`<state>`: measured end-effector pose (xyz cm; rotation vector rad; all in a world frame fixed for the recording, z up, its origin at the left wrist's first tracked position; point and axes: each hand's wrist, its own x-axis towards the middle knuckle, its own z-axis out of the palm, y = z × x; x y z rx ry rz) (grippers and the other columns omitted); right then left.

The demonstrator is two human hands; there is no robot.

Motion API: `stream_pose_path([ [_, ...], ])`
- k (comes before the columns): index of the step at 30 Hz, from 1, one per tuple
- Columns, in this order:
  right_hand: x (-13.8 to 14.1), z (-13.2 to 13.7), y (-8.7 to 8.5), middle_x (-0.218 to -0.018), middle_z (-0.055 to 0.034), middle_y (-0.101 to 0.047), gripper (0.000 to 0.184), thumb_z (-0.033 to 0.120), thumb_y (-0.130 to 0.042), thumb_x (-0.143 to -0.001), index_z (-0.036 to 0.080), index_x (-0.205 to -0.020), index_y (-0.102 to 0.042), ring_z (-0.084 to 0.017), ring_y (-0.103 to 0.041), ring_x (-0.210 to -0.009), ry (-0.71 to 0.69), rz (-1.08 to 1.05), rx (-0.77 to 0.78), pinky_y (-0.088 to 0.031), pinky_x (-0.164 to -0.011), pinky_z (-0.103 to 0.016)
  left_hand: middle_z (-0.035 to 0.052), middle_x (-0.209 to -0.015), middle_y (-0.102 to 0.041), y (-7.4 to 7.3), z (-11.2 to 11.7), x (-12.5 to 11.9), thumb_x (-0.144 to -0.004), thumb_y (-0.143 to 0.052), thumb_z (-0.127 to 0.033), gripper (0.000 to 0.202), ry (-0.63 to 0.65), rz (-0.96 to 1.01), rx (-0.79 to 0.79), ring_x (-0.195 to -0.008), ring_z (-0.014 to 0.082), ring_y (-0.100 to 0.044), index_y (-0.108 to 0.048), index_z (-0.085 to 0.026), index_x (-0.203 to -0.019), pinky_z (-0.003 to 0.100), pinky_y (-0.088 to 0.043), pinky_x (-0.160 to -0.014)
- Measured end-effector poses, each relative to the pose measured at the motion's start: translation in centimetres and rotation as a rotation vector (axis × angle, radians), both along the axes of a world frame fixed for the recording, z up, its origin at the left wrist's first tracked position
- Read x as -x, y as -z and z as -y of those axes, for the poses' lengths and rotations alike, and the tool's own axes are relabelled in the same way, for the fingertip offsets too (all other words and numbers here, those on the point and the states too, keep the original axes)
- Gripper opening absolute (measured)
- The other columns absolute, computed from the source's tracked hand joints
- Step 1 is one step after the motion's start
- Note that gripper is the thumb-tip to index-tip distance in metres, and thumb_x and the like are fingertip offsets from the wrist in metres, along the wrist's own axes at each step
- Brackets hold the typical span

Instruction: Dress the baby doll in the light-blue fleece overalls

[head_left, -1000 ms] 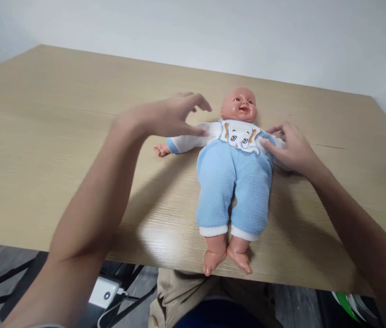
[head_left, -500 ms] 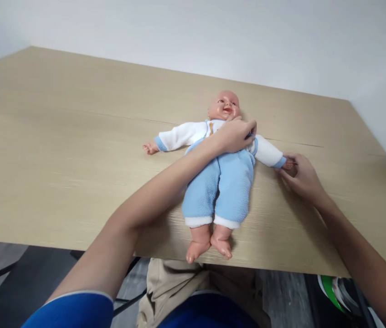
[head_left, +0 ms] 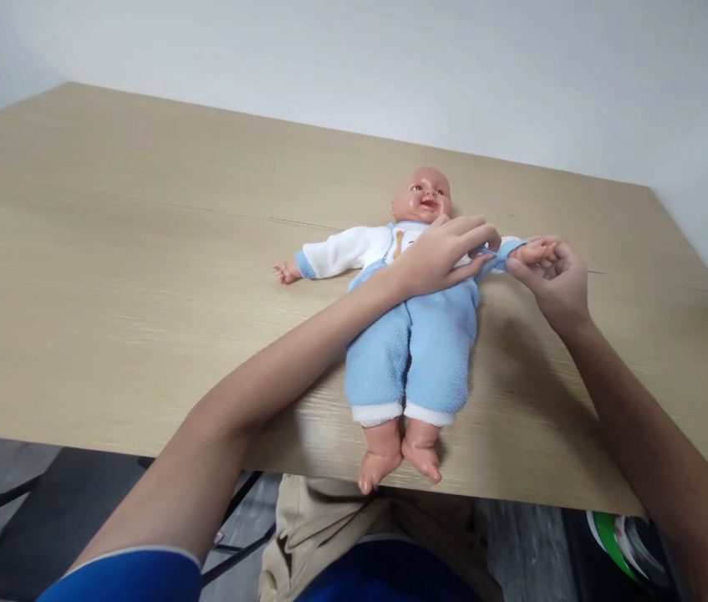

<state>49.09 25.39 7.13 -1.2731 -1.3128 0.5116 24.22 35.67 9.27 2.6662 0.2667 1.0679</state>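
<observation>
A baby doll [head_left: 413, 351] in a white top and light blue overalls lies face up on the table, its feet near the front edge. My left hand [head_left: 445, 255] reaches across its chest. A bit of blue cloth, seemingly the overall strap [head_left: 488, 255], is pinched in those fingers. My right hand [head_left: 557, 280] is closed round the doll's hand and wrist [head_left: 530, 252], just beyond the blue cuff [head_left: 510, 249]. That doll arm is raised toward my left hand. The other doll arm [head_left: 334, 252] stretches out flat to the left.
The wooden table [head_left: 140, 276] meets a pale wall [head_left: 354, 75] at the back. Below its front edge are a dark chair seat [head_left: 58, 518] on the left and a dark container with green and white round items [head_left: 626, 548] on the right.
My right hand has moved up and inward, bending the doll's arm toward its chest. My left hand has shifted slightly right and now draws out the blue cloth.
</observation>
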Motion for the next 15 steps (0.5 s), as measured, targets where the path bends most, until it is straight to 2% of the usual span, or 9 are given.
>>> stream_pose_path([
  [3, 1.7, -1.9, 0.2, -0.099, -0.0021, -0.079, 0.054, 0.059, -0.107, -0.073, 0.031, -0.102, -0.071, -0.026, -0.082, -0.098, -0.044, -0.014, 0.000, -0.073, -0.099, -0.044, 0.0175, -0.124, -0.077, -0.1, 0.4, 0.2, -0.125, -0.032, -0.049, 0.048, -0.016, -0.031, -0.061, -0.121, 0.0317, -0.072, -0.070, -0.020, -0.132, 0.046, -0.046, -0.106],
  [6, 3.8, -2.4, 1.1, -0.092, -0.0028, -0.077, 0.053, 0.064, -0.102, -0.076, 0.031, -0.102, -0.070, -0.028, -0.081, -0.093, -0.018, 0.036, -0.015, -0.072, -0.092, -0.046, 0.0180, -0.127, -0.077, -0.8, 1.2, 0.7, -0.124, -0.027, -0.045, 0.052, -0.079, -0.131, -0.078, -0.128, 0.0330, -0.070, -0.073, -0.022, -0.137, 0.047, -0.045, -0.110],
  [9, 5.6, -1.5, 1.9, -0.097, -0.0052, -0.079, 0.045, 0.071, -0.087, -0.089, 0.031, -0.100, -0.069, -0.031, -0.080, -0.096, 0.002, 0.117, -0.019, -0.069, -0.092, -0.050, 0.0172, -0.129, -0.077, -1.6, 1.9, 1.2, -0.122, -0.033, -0.043, 0.048, -0.136, -0.187, -0.032, -0.129, 0.0340, -0.069, -0.075, -0.026, -0.138, 0.051, -0.044, -0.116],
  [12, 6.4, -0.1, 1.9, -0.095, -0.0069, -0.076, 0.043, 0.071, -0.060, -0.108, 0.031, -0.094, -0.069, -0.032, -0.075, -0.094, 0.011, 0.268, -0.018, -0.065, -0.092, -0.052, 0.0159, -0.127, -0.078, -1.8, 2.0, 1.2, -0.120, -0.042, -0.046, 0.041, -0.162, -0.142, 0.056, -0.126, 0.0338, -0.070, -0.077, -0.027, -0.132, 0.053, -0.044, -0.119],
  [14, 6.6, 0.5, 1.6, -0.091, -0.0081, -0.071, 0.049, 0.071, -0.050, -0.112, 0.031, -0.089, -0.066, -0.033, -0.072, -0.095, 0.040, 0.361, -0.036, -0.063, -0.092, -0.054, 0.0151, -0.126, -0.079, -1.7, 1.6, 1.0, -0.118, -0.049, -0.046, 0.035, -0.149, -0.062, 0.136, -0.122, 0.0317, -0.071, -0.077, -0.025, -0.125, 0.050, -0.046, -0.118],
  [15, 6.8, 0.7, 1.5, -0.091, -0.0085, -0.069, 0.049, 0.071, -0.052, -0.111, 0.031, -0.087, -0.066, -0.034, -0.071, -0.096, 0.050, 0.389, -0.047, -0.063, -0.093, -0.055, 0.0145, -0.124, -0.079, -1.6, 1.2, 0.8, -0.116, -0.054, -0.044, 0.031, -0.128, -0.016, 0.187, -0.119, 0.0301, -0.072, -0.077, -0.024, -0.121, 0.047, -0.048, -0.116],
])
